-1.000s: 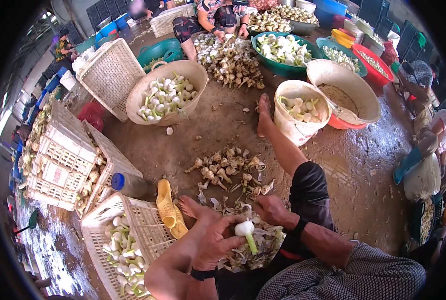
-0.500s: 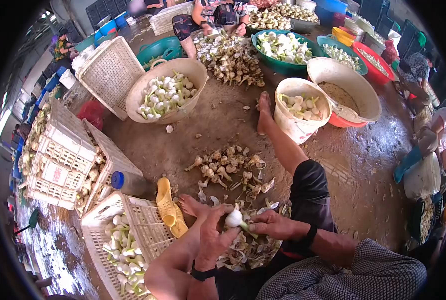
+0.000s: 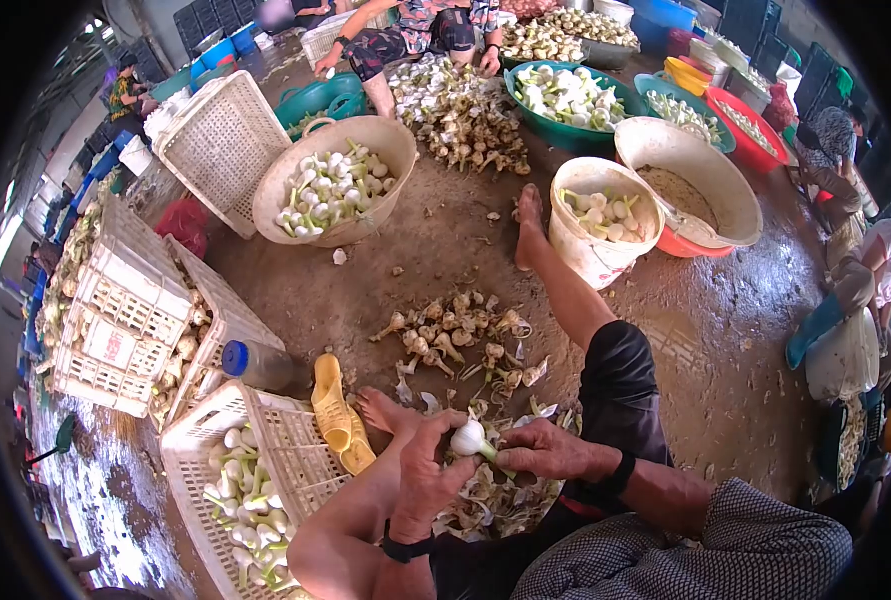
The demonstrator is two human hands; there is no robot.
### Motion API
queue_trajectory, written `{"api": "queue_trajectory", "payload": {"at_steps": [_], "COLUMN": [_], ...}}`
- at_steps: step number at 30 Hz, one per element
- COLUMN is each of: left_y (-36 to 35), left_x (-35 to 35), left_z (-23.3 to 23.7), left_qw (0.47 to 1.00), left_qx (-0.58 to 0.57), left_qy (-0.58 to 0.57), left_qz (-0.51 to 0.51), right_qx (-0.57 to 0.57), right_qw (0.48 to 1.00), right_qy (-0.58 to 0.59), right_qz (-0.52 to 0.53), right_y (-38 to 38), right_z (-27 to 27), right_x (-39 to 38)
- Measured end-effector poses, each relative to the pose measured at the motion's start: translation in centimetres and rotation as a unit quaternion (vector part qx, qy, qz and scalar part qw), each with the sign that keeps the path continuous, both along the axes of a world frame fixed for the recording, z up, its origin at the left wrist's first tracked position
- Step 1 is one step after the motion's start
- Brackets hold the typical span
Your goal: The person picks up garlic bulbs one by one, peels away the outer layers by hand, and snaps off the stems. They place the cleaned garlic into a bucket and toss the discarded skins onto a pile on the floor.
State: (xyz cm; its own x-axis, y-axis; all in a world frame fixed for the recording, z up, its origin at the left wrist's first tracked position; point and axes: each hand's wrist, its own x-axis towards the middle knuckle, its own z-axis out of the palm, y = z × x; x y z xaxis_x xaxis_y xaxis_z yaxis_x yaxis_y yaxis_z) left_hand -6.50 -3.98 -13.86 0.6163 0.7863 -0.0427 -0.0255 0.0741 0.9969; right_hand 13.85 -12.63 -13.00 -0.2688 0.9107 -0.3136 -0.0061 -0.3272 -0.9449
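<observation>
where fingers (image 3: 444, 462) meet it | garlic bulb (image 3: 470, 438) white, smooth, round, green-stemmed

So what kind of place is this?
Likely a garlic peeling and trimming shed: several people work by tubs of cleaned bulbs, unpeeled garlic lies heaped on the floor, and loose skins lie beneath the wearer's hands.

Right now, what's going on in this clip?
The person's left hand holds a white garlic bulb, while the fingers of the right hand grip its green stem. Papery peelings lie below, with a small pile of unpeeled garlic just beyond. Cleaned bulbs lie in a crate on the left. Across the floor, another person sits by a larger heap.
</observation>
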Motion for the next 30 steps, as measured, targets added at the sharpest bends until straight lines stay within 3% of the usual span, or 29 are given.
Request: {"api": "queue_trajectory", "payload": {"at_steps": [2, 6, 8, 13, 15, 20, 25, 27, 28, 29, 30], "left_y": [0.1, 0.0, -0.3, -0.1, -0.2, -0.3, -0.1, -0.1, -0.2, -0.2, -0.1], "left_x": [-0.1, -0.2, 0.1, 0.0, 0.0, 0.4, 0.1, 0.1, -0.1, -0.2, -0.1], "left_z": [0.0, 0.0, 0.9, 1.6, 1.3, 0.6, 0.0, 0.0, 0.4, 0.7, 0.9], "left_qw": [0.998, 0.999, 0.995, 0.99, 0.986, 0.949, 0.947, 0.949, 0.944, 0.939, 0.939], "left_qx": [0.051, 0.024, -0.081, -0.124, -0.154, -0.238, -0.262, -0.26, -0.269, -0.278, -0.277], "left_qy": [0.022, 0.024, -0.041, -0.034, -0.033, -0.205, -0.177, -0.161, -0.173, -0.186, -0.187], "left_qz": [-0.006, -0.023, -0.029, -0.056, -0.052, -0.033, -0.062, -0.075, -0.078, -0.082, -0.083], "right_qx": [-0.019, -0.036, -0.059, -0.092, -0.119, -0.132, -0.132, -0.192, -0.192, -0.145, -0.093], "right_qw": [0.999, 0.989, 0.982, 0.965, 0.937, 0.907, 0.87, 0.824, 0.825, 0.912, 0.965], "right_qy": [0.034, 0.14, 0.172, 0.211, 0.264, 0.324, 0.364, 0.392, 0.392, 0.236, 0.072], "right_qz": [-0.014, -0.035, -0.046, -0.126, -0.195, -0.237, -0.304, -0.361, -0.36, -0.302, -0.233], "right_y": [-0.2, -0.6, -0.9, -0.7, -0.4, -0.2, 0.0, 0.3, 0.1, -0.3, -0.4], "right_z": [-0.8, -0.8, -1.2, -1.1, -0.7, -1.7, -3.2, -4.1, -4.5, -5.0, -5.2], "right_x": [0.1, 0.0, 0.0, 0.0, 0.0, -0.2, 0.0, 0.4, 0.8, 1.2, 1.4]}}
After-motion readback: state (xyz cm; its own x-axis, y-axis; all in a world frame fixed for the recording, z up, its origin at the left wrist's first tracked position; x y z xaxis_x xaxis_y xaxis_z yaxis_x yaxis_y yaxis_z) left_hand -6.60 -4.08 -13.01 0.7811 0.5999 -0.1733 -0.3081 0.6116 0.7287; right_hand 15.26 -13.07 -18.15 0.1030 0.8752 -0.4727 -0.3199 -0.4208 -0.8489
